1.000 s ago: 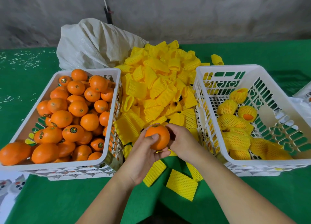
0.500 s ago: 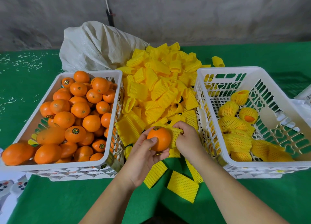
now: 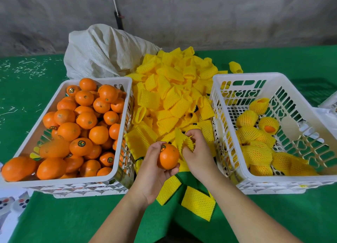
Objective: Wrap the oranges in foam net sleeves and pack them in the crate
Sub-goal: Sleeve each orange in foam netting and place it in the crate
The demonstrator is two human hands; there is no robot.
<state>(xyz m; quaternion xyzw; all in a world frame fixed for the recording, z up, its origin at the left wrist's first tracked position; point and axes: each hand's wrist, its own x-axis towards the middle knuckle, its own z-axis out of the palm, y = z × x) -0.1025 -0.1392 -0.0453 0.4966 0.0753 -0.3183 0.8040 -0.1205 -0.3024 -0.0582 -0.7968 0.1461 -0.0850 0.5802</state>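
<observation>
Left hand (image 3: pixel 155 171) cups a bare orange (image 3: pixel 169 156), fingers curled round its lower side, thumb up by the sticker near its top. Right hand (image 3: pixel 197 151) pinches a yellow foam net sleeve (image 3: pixel 185 142) just right of the orange, fingers curled into the bunched foam; sleeve touches the fruit's right edge, not over it. Both hands sit in the gap between the two crates, above the green table cover (image 3: pixel 73 217).

Nearest on the cover: two flat loose sleeves (image 3: pixel 198 200) below the hands, close together.

Left crate (image 3: pixel 120 171), white slotted plastic, heaped with unwrapped oranges (image 3: pixel 87 120), several with round stickers. Right crate (image 3: pixel 255 180), same type, holds wrapped oranges (image 3: pixel 255 151) lying along its near and left parts; one wrapped fruit shows orange through the open end of its net. Far right part of that crate's floor is bare.

Between the crates and beyond: big pile of empty sleeves (image 3: pixel 173 96), one stray sleeve (image 3: pixel 235 67) apart on its far right. Behind the left crate, a crumpled white woven sack (image 3: pixel 102 51). Grey wall (image 3: pixel 218 14) at the back.
</observation>
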